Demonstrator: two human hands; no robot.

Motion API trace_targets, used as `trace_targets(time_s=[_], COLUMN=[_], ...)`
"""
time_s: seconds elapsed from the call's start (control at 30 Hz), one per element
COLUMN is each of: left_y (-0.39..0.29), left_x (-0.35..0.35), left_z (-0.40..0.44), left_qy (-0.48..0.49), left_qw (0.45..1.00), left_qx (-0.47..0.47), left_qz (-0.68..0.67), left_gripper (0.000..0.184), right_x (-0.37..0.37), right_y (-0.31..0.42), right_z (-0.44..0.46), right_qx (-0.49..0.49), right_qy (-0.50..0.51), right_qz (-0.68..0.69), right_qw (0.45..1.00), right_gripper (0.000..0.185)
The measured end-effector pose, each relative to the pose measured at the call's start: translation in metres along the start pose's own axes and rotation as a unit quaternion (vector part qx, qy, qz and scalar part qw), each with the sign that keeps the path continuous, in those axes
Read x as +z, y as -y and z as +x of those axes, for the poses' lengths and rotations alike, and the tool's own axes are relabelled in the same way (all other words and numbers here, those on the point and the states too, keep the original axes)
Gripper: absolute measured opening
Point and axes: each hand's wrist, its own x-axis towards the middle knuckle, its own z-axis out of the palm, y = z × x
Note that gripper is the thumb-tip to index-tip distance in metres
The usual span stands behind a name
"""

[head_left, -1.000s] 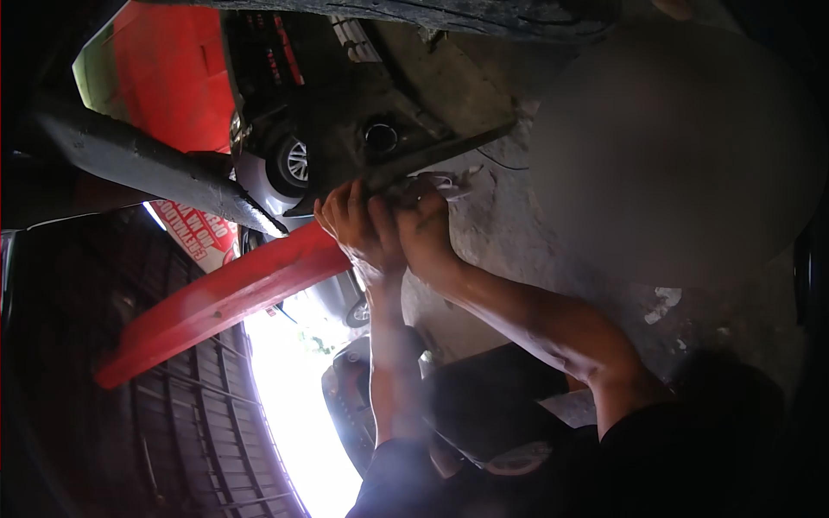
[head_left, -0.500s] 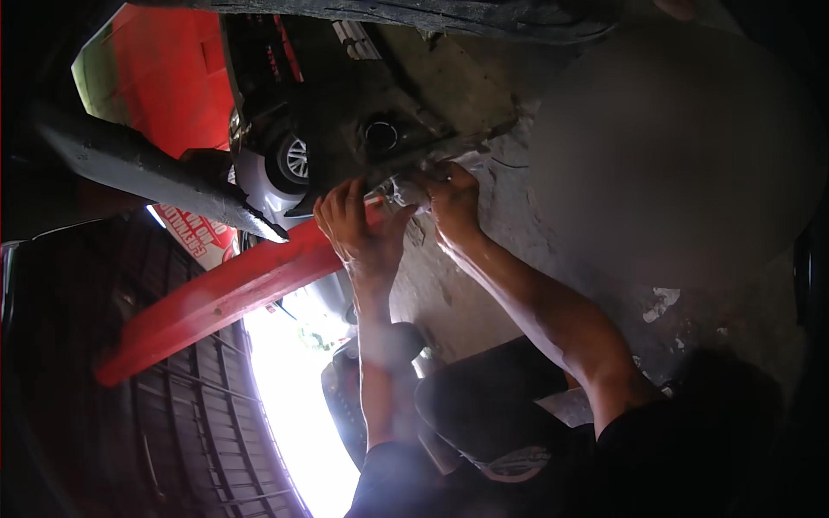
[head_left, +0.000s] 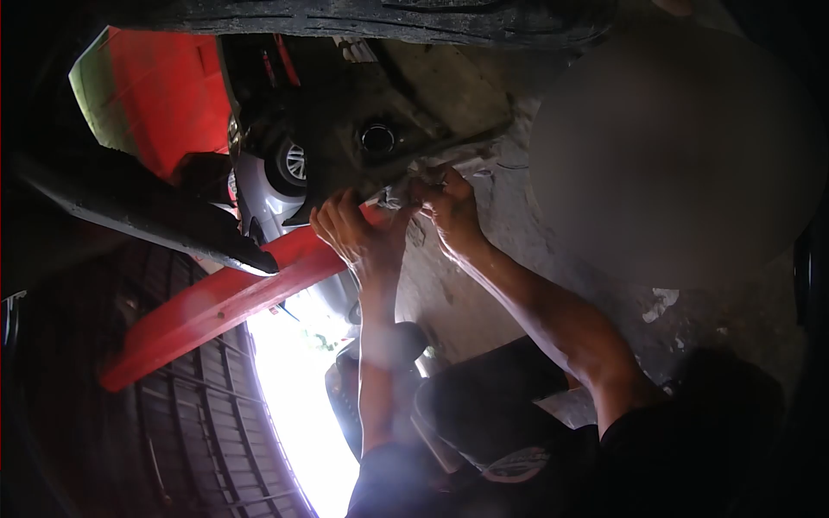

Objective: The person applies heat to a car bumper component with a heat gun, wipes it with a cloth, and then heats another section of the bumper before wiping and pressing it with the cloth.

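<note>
My left hand (head_left: 361, 240) lies across the upper end of a long red beam (head_left: 220, 298), its fingers bent over the beam's edge and its thumb toward my right hand. Closed in a pinch, my right hand (head_left: 451, 212) is at a crumpled whitish piece (head_left: 395, 197) just past the beam's end. Whether that piece is plastic or cloth I cannot tell. My right fingertips are partly hidden in shadow. Just beyond both hands is a dark panel (head_left: 337, 164) with a round ringed opening (head_left: 377, 138).
A tire's dark tread (head_left: 389, 19) crosses the top. A dark slanted bar (head_left: 147, 216) juts in from the left. Farther off are a silver car (head_left: 268, 194) and a slatted shutter (head_left: 207, 406). A dark padded seat-like object (head_left: 484, 393) is below my arms.
The view has shifted slightly, so the tire and slanted bar sit lower. My right fingers have moved a little at the whitish piece; my left hand stays on the red beam.
</note>
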Motion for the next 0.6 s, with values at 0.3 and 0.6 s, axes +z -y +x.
trace_targets(time_s=[0.3, 0.6], left_y=[0.011, 0.012], left_x=[0.021, 0.028], left_z=[-0.005, -0.013], left_qy=[-0.040, -0.086], left_qw=[0.998, 0.994], left_qx=[0.004, 0.020], left_qz=[0.046, 0.057], left_gripper=[0.078, 0.077], right_x=[-0.014, -0.061], right_y=[0.004, 0.004], right_z=[0.007, 0.058], right_qx=[0.027, -0.064], right_qy=[0.035, -0.080], right_qz=[-0.031, -0.248], right_qw=[0.999, 0.963], right_gripper=[0.032, 0.039])
